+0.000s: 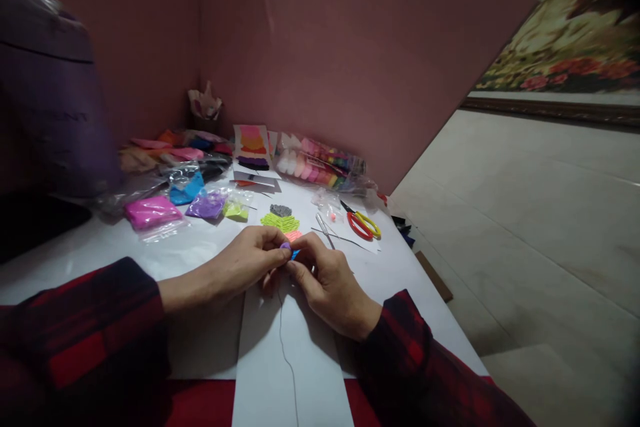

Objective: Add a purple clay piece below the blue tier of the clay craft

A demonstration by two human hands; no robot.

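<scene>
Purple soft lump [285,246], clay-like: one, pinched between the thumb and forefinger of the left hand [245,257], above the white card [293,353]. Right hand [333,283]: thumb and forefinger nearly together just beside the lump; whether they grip any of it cannot be told. Handling note: a light pinch with the fingertips should suit so soft a lump; small, even pieces would likely sit neatest, and resting the wrists would steady both hands. Blue patch [295,255]: partly hidden behind the fingers. Coral patch [294,235], lime-green patch [280,221], textured, and grey patch [281,210]: in sequence beyond the hands; best kept clear of the knuckles, lest they smear. Thin dark line [283,333]: on the card, running toward the near edge; a fair guide, if drawn. Metal tool [325,230]: right of the patches, within reach. Scissors [365,223], red and yellow handles: farther right.
</scene>
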